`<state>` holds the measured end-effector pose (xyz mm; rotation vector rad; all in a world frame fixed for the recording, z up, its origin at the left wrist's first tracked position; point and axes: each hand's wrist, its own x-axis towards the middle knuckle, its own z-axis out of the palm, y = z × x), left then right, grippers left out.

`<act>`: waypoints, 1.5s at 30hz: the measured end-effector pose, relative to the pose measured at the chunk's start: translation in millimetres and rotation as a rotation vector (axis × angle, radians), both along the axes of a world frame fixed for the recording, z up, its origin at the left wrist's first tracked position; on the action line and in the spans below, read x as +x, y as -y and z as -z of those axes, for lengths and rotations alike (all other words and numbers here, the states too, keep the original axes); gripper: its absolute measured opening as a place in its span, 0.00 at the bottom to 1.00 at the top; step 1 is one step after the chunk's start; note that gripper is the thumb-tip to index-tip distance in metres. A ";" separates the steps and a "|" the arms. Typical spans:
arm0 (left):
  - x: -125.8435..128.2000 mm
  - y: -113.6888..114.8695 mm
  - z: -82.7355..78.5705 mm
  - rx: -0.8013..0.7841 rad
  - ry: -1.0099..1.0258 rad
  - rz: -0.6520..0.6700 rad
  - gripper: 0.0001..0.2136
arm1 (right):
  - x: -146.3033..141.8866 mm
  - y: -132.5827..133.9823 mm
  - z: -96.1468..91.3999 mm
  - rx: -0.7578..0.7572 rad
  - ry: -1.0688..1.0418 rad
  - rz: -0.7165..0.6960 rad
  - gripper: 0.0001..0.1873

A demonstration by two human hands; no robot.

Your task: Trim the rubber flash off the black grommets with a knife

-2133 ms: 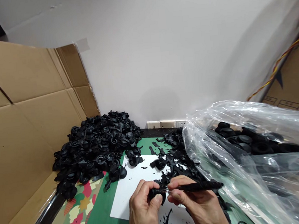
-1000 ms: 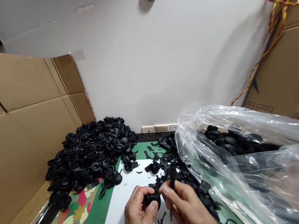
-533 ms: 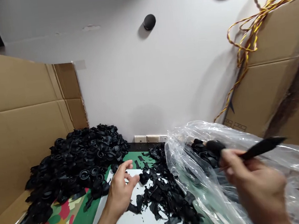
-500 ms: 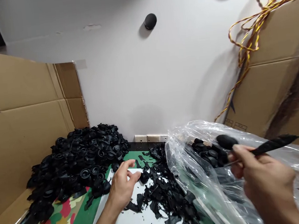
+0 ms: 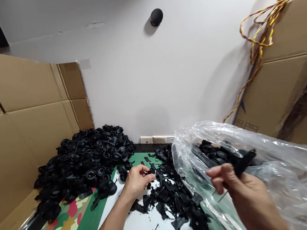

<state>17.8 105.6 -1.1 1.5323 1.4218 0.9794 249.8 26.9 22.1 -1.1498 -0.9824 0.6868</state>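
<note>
My left hand (image 5: 138, 181) is over the white board (image 5: 137, 225), its thumb and fingers closed around a small black rubber part (image 5: 146, 173) that is mostly hidden. My right hand (image 5: 245, 196) grips a tool with a dark wrapped handle (image 5: 243, 162); thin metal prongs point down and left from it. That hand is in front of a clear plastic bag (image 5: 198, 130), in which black rounded rubber pieces (image 5: 214, 154) lie. Black rubber scraps (image 5: 174, 196) cover much of the board beside my left hand.
A large heap of black ribbed rubber parts (image 5: 90, 161) rises at the left against a cardboard wall (image 5: 31, 87). Under the board is a green surface (image 5: 88, 222). White sockets (image 5: 158, 140) line the wall's base. Twisted yellow-brown wire (image 5: 262, 39) hangs at the right by cardboard (image 5: 288, 84).
My right hand has moved left and down with the tool, and the round black piece at its fingertips is gone from there. My left fingers have closed on a part on the board.
</note>
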 end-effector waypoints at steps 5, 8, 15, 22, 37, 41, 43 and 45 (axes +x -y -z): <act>-3.1 26.6 -6.0 -0.180 0.362 0.098 0.23 | -50.3 -6.5 9.7 -0.109 0.203 -0.317 0.18; -4.7 39.5 -4.2 -0.230 0.510 0.097 0.24 | -77.1 -11.3 15.7 -0.115 0.281 -0.347 0.13; -13.7 51.5 3.6 -0.249 0.650 0.094 0.20 | -88.9 -22.7 30.6 -0.130 0.262 -0.288 0.14; -14.5 54.9 5.4 -0.190 0.603 0.104 0.20 | -89.6 -19.7 28.4 -0.020 0.296 -0.369 0.08; 18.3 69.2 39.7 -0.138 0.529 -0.273 0.18 | -112.9 -11.0 67.8 0.135 0.578 -0.145 0.09; 14.7 73.8 30.3 -0.025 0.362 -0.241 0.16 | -117.6 -14.5 60.4 0.069 0.594 -0.126 0.10; 11.6 75.7 22.8 -0.013 0.321 -0.199 0.15 | -119.7 -18.2 54.6 0.087 0.599 -0.126 0.09; 7.0 75.2 15.7 -0.015 0.313 -0.175 0.14 | -122.9 -21.2 50.5 0.112 0.595 -0.118 0.07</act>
